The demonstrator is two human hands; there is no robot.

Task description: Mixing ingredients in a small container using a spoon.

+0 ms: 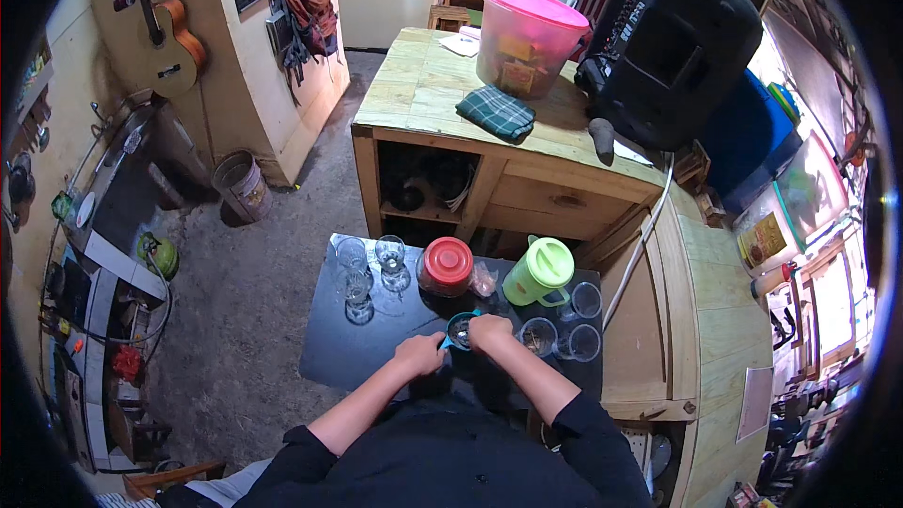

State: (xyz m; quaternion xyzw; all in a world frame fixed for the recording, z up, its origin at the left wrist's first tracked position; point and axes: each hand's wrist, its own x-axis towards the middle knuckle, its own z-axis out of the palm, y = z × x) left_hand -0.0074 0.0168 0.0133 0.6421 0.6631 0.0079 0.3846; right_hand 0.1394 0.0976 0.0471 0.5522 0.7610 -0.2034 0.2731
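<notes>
My left hand (421, 354) grips the handle of a small teal strainer or cup (457, 324) above the dark table (381, 360). My right hand (491, 333) is curled in a fist at its right rim; whatever the fingers hold is hidden. Something dark with a shiny glint lies inside the teal vessel. Just right of that hand stands a clear cup (539, 337) with brownish bits in it. Two more clear cups, one nearer (584, 343) and one farther (586, 300), stand beside it. A light-green lidded jug (540, 271) is behind them.
A red-lidded jar (447, 265) and a small plastic bag (484, 278) sit at the table's back. Several clear glasses (390, 252) stand back left. Beyond is a wooden cabinet (423, 102) bearing a pink-lidded tub (532, 42), folded plaid cloth (497, 111) and black loudspeaker (667, 49).
</notes>
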